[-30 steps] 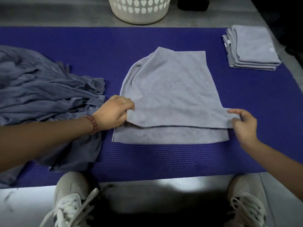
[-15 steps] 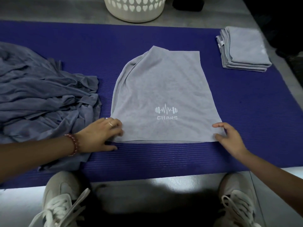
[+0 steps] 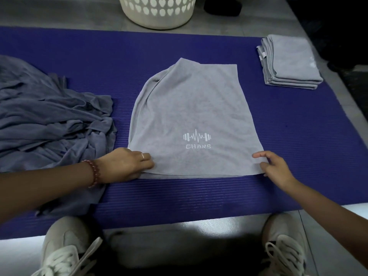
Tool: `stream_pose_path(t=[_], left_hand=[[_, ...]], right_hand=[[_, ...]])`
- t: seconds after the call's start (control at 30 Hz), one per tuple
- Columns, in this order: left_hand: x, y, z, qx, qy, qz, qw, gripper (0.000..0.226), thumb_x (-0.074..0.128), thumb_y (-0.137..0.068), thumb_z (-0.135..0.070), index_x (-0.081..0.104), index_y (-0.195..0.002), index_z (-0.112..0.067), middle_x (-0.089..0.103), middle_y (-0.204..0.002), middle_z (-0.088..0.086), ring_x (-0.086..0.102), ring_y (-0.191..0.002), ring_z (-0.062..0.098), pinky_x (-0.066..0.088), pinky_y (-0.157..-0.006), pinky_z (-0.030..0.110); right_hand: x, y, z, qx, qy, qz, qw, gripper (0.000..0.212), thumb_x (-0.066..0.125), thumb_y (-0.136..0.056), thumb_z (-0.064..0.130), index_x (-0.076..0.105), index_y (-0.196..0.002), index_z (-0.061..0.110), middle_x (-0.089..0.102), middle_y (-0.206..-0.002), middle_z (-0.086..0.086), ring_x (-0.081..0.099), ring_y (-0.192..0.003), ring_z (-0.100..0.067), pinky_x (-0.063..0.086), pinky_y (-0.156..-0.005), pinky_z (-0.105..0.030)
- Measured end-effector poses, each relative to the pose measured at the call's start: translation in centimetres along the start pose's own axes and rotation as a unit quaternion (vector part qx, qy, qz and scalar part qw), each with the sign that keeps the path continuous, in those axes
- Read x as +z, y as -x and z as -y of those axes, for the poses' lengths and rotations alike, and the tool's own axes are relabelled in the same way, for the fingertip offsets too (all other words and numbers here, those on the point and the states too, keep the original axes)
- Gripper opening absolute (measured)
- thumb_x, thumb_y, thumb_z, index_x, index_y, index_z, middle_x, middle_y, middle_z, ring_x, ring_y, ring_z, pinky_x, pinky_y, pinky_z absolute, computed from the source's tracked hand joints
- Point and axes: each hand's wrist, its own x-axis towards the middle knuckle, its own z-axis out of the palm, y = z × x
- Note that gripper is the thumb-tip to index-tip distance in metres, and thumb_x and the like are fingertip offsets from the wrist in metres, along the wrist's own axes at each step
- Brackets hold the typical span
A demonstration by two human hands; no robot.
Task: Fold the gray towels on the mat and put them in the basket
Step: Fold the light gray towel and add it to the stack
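A gray towel [image 3: 191, 108] lies flat mid-frame on the blue mat [image 3: 298, 140], logo [image 3: 197, 138] up. The left hand [image 3: 127, 166] grips its lower left corner, and the right hand [image 3: 276, 168] pinches the lower right one. The white basket [image 3: 157, 16] stands at top centre beyond the mat, its inside out of view. The folded towels [image 3: 292, 62] sit stacked at upper right, and a loose heap [image 3: 49, 116] lies at left.

1. Grey tiled floor [image 3: 59, 14] carries purple mat [image 3: 298, 146]; white basket [image 3: 157, 14] stands beyond its far edge.
2. On mat: half-folded towel [image 3: 189, 108] centre, crumpled towel heap [image 3: 49, 116] left, folded stack [image 3: 290, 62] far right.
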Motion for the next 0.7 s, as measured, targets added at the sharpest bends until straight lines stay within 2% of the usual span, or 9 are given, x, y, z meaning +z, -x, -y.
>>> stream_pose_path(t=[0.07,0.13,0.2,0.27,0.33,0.4,0.47,0.6,0.7], left_hand=[[-1.1,-0.2,0.5,0.019,-0.007,-0.005,1.000,0.011,0.043,-0.081,-0.028,0.044,-0.090,-0.022,0.056,-0.085,-0.004,0.059,-0.061,0.014,0.047,-0.043,0.026],[-2.7,-0.3,1.1,-0.004,-0.002,-0.058,0.998,0.010,0.045,-0.081,-0.027,0.041,-0.086,-0.019,0.053,-0.082,-0.001,0.056,-0.061,0.017,0.045,-0.043,0.028],[-4.5,-0.4,1.4,-0.017,-0.011,-0.126,0.992,0.010,0.045,-0.083,-0.025,0.039,-0.084,-0.017,0.048,-0.080,0.001,0.048,-0.067,0.019,0.042,-0.051,0.032],[-5.5,-0.5,1.6,0.006,-0.044,-0.152,0.987,0.007,0.043,-0.084,-0.021,0.039,-0.082,-0.016,0.046,-0.077,0.003,0.040,-0.070,0.020,0.034,-0.061,0.031],[-5.0,-0.6,1.5,0.035,-0.067,-0.111,0.991,0.004,0.043,-0.081,-0.019,0.040,-0.084,-0.017,0.053,-0.076,0.004,0.041,-0.073,0.020,0.032,-0.065,0.030],[-2.8,0.2,1.4,0.050,-0.086,-0.033,0.994,0.016,0.042,-0.074,-0.021,0.043,-0.090,-0.020,0.060,-0.081,0.001,0.051,-0.077,0.018,0.031,-0.069,0.027],[-0.3,1.2,1.3,0.022,-0.074,0.032,0.997,0.026,0.042,-0.068,-0.027,0.044,-0.094,-0.023,0.063,-0.086,-0.002,0.058,-0.079,0.016,0.031,-0.070,0.025],[0.4,1.5,1.5,-0.018,-0.003,0.059,0.998,0.017,0.046,-0.067,-0.030,0.041,-0.083,-0.026,0.057,-0.082,-0.006,0.056,-0.075,0.014,0.048,-0.063,0.028],[-0.4,1.4,1.6,-0.023,0.032,0.054,0.998,0.016,0.046,-0.069,-0.028,0.046,-0.085,-0.024,0.057,-0.081,-0.005,0.055,-0.072,0.014,0.051,-0.062,0.027]], right_hand=[[-0.5,-0.3,0.8,0.003,-0.035,-0.015,0.999,0.040,0.040,-0.084,-0.015,0.062,-0.099,0.015,0.056,-0.101,-0.009,0.049,-0.064,-0.005,0.042,-0.054,-0.012],[-1.2,-0.5,2.3,-0.015,-0.098,-0.057,0.993,0.043,0.038,-0.083,-0.017,0.063,-0.103,0.013,0.057,-0.108,-0.004,0.054,-0.074,0.000,0.043,-0.055,-0.005],[-1.8,-0.7,3.7,-0.042,-0.145,-0.100,0.983,0.044,0.037,-0.085,-0.016,0.062,-0.107,0.012,0.059,-0.112,0.004,0.055,-0.082,-0.005,0.045,-0.059,-0.004],[-1.9,-0.7,4.1,-0.068,-0.137,-0.115,0.981,0.043,0.038,-0.086,-0.015,0.062,-0.107,0.013,0.059,-0.102,0.011,0.054,-0.073,-0.005,0.044,-0.057,-0.006],[-1.4,-0.6,3.1,-0.068,-0.088,-0.075,0.991,0.042,0.040,-0.088,-0.013,0.061,-0.108,0.016,0.060,-0.099,0.007,0.057,-0.073,-0.005,0.046,-0.059,-0.007],[-0.3,-0.3,1.1,-0.044,-0.056,-0.029,0.997,0.040,0.045,-0.090,-0.010,0.060,-0.107,0.022,0.060,-0.114,-0.002,0.058,-0.090,-0.013,0.050,-0.068,-0.011],[0.8,-0.1,-0.2,-0.028,-0.043,-0.039,0.998,0.038,0.048,-0.090,-0.008,0.062,-0.102,0.025,0.060,-0.120,-0.011,0.056,-0.088,-0.019,0.047,-0.070,-0.013],[1.1,-0.4,-0.3,-0.032,-0.001,-0.088,0.996,0.035,0.046,-0.090,-0.009,0.063,-0.101,0.019,0.061,-0.116,-0.016,0.051,-0.072,-0.017,0.041,-0.059,-0.006],[0.7,-0.5,-0.8,-0.055,0.043,-0.067,0.995,0.034,0.046,-0.092,-0.006,0.062,-0.108,0.019,0.058,-0.123,-0.007,0.046,-0.069,-0.001,0.039,-0.065,-0.004]])
